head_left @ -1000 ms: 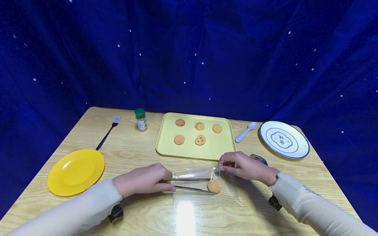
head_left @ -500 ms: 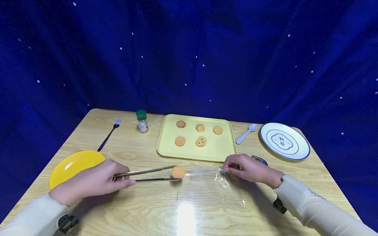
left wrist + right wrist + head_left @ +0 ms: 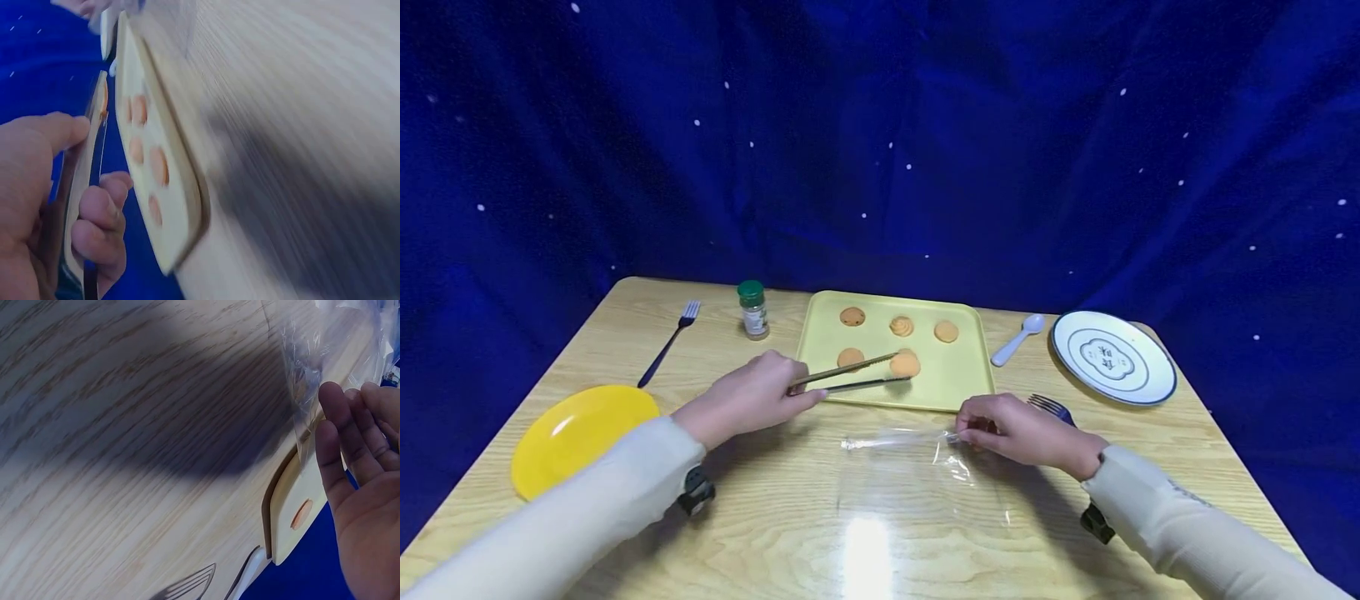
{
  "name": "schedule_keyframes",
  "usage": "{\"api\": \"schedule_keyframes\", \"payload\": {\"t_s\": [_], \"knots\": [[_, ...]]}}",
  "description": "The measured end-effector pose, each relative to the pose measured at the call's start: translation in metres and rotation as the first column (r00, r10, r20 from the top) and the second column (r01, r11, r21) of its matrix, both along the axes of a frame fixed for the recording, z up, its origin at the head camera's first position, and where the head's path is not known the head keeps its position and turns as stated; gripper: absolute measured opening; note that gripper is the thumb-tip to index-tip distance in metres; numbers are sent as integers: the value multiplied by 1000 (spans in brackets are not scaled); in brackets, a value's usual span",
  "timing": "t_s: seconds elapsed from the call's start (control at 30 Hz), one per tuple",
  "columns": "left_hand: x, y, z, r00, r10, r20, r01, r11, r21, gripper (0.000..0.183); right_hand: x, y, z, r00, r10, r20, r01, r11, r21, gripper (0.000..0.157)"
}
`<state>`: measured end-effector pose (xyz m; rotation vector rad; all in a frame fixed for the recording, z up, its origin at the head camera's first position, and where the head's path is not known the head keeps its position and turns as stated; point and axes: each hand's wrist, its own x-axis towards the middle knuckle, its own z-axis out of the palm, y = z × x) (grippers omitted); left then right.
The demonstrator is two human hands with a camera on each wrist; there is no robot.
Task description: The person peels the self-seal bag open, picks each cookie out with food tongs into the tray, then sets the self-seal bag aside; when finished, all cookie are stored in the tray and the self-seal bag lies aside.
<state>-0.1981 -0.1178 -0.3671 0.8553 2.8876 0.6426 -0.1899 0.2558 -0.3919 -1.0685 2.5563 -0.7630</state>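
Observation:
My left hand (image 3: 748, 398) grips metal tongs (image 3: 844, 372), which reach over the front of the pale yellow tray (image 3: 958, 371). Between the tong tips is a round plain cookie (image 3: 906, 364), raised above the tray and in front of a cookie lying on it. The left wrist view shows thumb and fingers around the tongs (image 3: 78, 187). My right hand (image 3: 1030, 435) pinches the upper right edge of a clear plastic bag (image 3: 910, 487) near the tray's front right corner. The bag (image 3: 306, 356) hangs from those fingertips in the right wrist view.
More cookies, such as a swirled cookie (image 3: 901, 326), lie on the tray. At left are a yellow plate (image 3: 583, 433), a fork (image 3: 670, 342) and a green-capped shaker (image 3: 752, 310). At right stand a spoon (image 3: 1017, 340), a white plate (image 3: 1138, 379) and another fork (image 3: 1051, 408).
The tongs and their cookie come out of the clear bag to the left, then rise and move right over the tray. My right hand stays at the bag's edge.

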Motion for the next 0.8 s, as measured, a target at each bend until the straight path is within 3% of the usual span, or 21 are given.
{"api": "schedule_keyframes", "payload": {"t_s": [0.2,0.4,0.57,0.8], "knots": [[-22,50,-8,999,15,52,-13,999,-38,41,-2,-4,1,999,26,-21,-26,1000,4,7],[-28,82,-7,992,85,92,-76,992,-98,42,-2,-7,0,999,30,-11,-30,1000,5,7],[-28,94,-8,984,107,144,-88,987,-135,46,0,-7,-1,1000,11,21,-11,1000,19,6],[-29,98,-11,984,111,139,-94,988,-125,47,0,-6,-1,1000,11,20,-11,1000,18,7]]}}
